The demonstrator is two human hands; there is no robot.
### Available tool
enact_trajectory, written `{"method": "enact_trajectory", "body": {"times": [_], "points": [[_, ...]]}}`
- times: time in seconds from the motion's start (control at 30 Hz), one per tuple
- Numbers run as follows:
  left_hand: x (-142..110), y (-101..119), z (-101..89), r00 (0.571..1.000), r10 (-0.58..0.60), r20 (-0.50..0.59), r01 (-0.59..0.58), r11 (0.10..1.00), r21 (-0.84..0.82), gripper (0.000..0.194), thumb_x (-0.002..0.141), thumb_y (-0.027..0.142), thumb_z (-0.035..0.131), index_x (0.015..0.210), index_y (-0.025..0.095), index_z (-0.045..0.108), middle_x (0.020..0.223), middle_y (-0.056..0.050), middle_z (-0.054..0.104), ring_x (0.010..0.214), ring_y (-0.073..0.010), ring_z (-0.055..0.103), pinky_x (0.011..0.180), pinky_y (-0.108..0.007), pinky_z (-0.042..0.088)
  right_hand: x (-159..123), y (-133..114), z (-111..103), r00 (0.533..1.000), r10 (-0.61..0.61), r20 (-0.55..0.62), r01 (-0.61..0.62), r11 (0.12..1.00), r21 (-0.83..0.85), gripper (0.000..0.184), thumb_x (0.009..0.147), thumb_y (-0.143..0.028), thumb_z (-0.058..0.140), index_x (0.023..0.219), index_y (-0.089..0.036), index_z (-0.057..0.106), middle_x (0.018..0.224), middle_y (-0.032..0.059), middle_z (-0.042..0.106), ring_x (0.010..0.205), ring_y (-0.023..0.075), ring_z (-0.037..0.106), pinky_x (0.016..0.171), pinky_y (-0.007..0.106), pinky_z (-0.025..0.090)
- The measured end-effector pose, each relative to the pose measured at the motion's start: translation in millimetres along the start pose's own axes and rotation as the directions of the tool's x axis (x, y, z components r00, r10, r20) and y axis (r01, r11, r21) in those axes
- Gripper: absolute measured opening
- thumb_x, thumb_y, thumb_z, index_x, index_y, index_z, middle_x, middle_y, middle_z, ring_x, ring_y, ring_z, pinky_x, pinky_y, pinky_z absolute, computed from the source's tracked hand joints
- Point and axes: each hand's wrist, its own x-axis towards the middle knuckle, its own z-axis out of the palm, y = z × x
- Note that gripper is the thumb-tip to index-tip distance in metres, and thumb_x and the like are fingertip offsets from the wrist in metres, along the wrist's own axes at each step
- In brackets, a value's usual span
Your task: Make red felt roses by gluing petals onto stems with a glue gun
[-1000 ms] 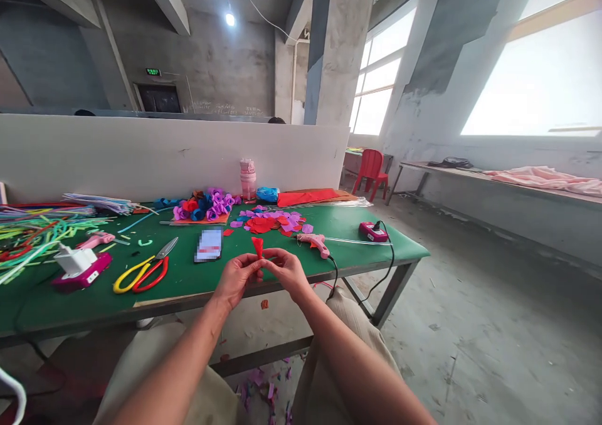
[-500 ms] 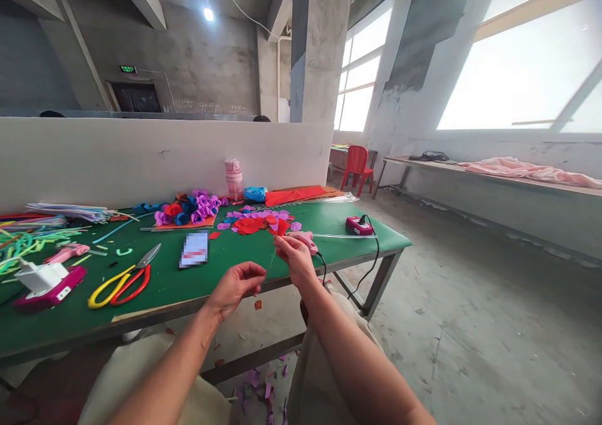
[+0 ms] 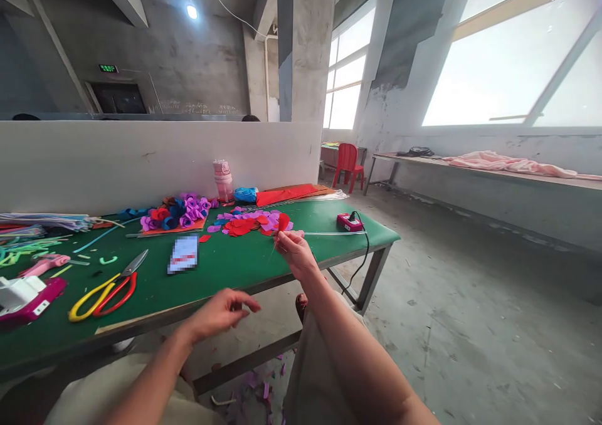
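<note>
My right hand point(image 3: 295, 249) is closed in a pinch above the table's front edge. Between its fingertips stands a small red paper petal point(image 3: 283, 222), and fine threads hang below it. My left hand point(image 3: 226, 312) hovers lower, in front of the table edge, with its fingers apart and holding nothing. Just beyond the right hand lies a pile of loose red and purple paper petals point(image 3: 242, 226). To the left of the pile are finished-looking purple, red and blue paper flowers point(image 3: 181, 212) on an orange sheet.
On the green table point(image 3: 155, 299) lie scissors with yellow and red handles point(image 3: 108, 293), a phone point(image 3: 183, 254), a pink glue gun point(image 3: 51, 263) and a magenta power block point(image 3: 349, 222) with a black cord. A pink bottle point(image 3: 223, 182) stands by the white partition point(image 3: 155, 162).
My left hand has moved down and away from the right hand, its fingers spreading. The right hand still pinches the red petal. The view has shifted slightly to the right.
</note>
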Motion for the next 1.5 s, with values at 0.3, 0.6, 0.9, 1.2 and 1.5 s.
{"method": "enact_trajectory", "body": {"times": [0.3,0.6,0.9,1.2,1.5], "points": [[12,16,-10.5,0.906,-0.109,-0.409,-0.117,0.864,-0.490,0.045,0.062,0.053,0.067,0.083,0.013,0.068,0.049,0.005,0.049,0.039,-0.0034,0.024,0.038,-0.020,0.015,-30,38,46,0.976,0.035,0.217,0.023,0.966,-0.257,0.023,0.063,-0.039,0.072,0.063,-0.017,0.067,0.056,-0.0020,0.059,0.054,0.0091,0.048,0.057,0.023,0.039],[17,21,-4.8,0.920,-0.145,-0.364,-0.114,0.789,-0.604,0.032,0.059,0.042,0.073,0.071,0.013,0.067,0.061,-0.002,0.061,0.039,-0.0043,0.039,0.037,-0.019,0.022,-36,39,46,0.967,0.085,0.239,-0.005,0.948,-0.319,0.026,0.066,-0.042,0.068,0.065,-0.017,0.064,0.058,-0.0015,0.057,0.051,0.0093,0.045,0.051,0.022,0.037],[22,16,15.0,0.937,-0.203,-0.285,0.001,0.816,-0.578,0.024,0.059,0.036,0.070,0.064,0.013,0.068,0.060,-0.005,0.067,0.034,-0.0034,0.034,0.036,-0.021,0.019,-18,45,28,0.995,-0.084,-0.050,0.069,0.965,-0.252,0.022,0.066,-0.038,0.068,0.063,-0.017,0.062,0.062,-0.0031,0.053,0.058,0.0082,0.042,0.059,0.021,0.035],[9,4,42.5,0.992,-0.120,0.029,0.119,0.992,0.050,0.033,0.067,0.041,0.059,0.048,0.015,0.064,0.051,-0.005,0.062,0.047,-0.0144,0.053,0.046,-0.024,0.033,7,11,-6,0.978,-0.166,-0.125,0.142,0.974,-0.177,0.027,0.062,-0.045,0.071,0.067,-0.019,0.063,0.071,-0.0009,0.058,0.065,0.0105,0.049,0.066,0.024,0.041],[-5,-26,30.8,0.992,-0.121,0.036,0.094,0.896,0.433,0.010,0.060,0.028,0.063,0.055,0.020,0.065,0.069,-0.006,0.069,0.074,-0.0263,0.061,0.065,-0.030,0.042,-2,9,1,0.993,-0.092,0.068,0.106,0.962,-0.253,0.029,0.065,-0.047,0.069,0.069,-0.018,0.066,0.066,-0.0013,0.057,0.061,0.0092,0.047,0.065,0.024,0.040]]}}
